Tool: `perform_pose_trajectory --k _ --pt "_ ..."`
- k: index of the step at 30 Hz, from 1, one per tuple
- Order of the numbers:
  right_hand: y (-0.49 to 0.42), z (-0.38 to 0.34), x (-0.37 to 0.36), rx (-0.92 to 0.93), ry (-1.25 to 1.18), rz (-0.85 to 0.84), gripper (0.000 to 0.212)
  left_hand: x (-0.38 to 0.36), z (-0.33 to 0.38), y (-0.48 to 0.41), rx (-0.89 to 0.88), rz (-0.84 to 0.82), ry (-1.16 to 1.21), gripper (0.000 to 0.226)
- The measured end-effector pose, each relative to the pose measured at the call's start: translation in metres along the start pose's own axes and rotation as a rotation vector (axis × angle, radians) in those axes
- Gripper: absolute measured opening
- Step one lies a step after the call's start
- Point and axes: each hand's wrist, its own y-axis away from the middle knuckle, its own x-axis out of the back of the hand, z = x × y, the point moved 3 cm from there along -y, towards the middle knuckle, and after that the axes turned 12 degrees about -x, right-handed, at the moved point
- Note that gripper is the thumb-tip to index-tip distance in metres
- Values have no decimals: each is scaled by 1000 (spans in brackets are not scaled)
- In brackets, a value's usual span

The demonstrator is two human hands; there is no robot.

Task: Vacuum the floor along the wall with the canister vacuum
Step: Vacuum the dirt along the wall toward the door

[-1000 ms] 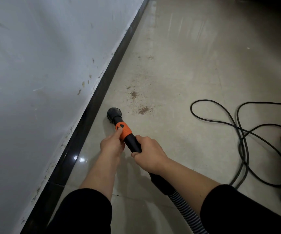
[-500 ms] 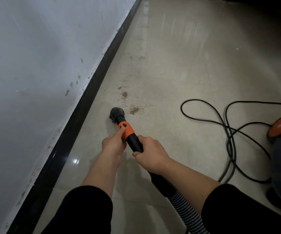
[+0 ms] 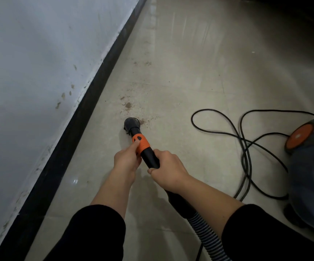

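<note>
— Who's holding the wand (image 3: 148,157)?
— Both. Right grip (image 3: 168,166) wrapped round it, left grip (image 3: 127,161) pinching the orange collar (image 3: 142,143), nearer the tip.
— And the dirt (image 3: 128,105)?
— Just beyond the nozzle (image 3: 131,123), straight along the wand's line, near the skirting (image 3: 85,110)

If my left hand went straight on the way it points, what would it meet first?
Probably the round black nozzle, just past the orange collar your left hand holds.
</note>
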Motion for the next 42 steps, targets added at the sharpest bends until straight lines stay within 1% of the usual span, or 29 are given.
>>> perform_pose_trajectory --k 2,6,10,16,21,28,33,42 --pt "-1 3 3 -8 -9 4 20 -4 -1 0 5 -5 -3 24" --pt "-1 7 6 -22 -24 6 22 -12 -3 2 8 -17 2 21" --pt "0 11 10 -30 -32 19 21 -19 -4 5 3 -30 -1 26" --pt "2 18 16 -46 -41 32 17 -28 -7 11 12 -50 -14 27" --pt "3 24 24 -60 -47 41 17 -40 -10 15 21 -67 -16 22" --pt "6 37 36 -90 -48 72 15 -56 -19 17 16 -103 -30 28" --pt "10 48 44 -134 -56 91 16 -70 -26 21 41 -133 -51 19" --pt "17 67 58 -173 -58 115 17 -91 -35 35 57 -179 -77 20"
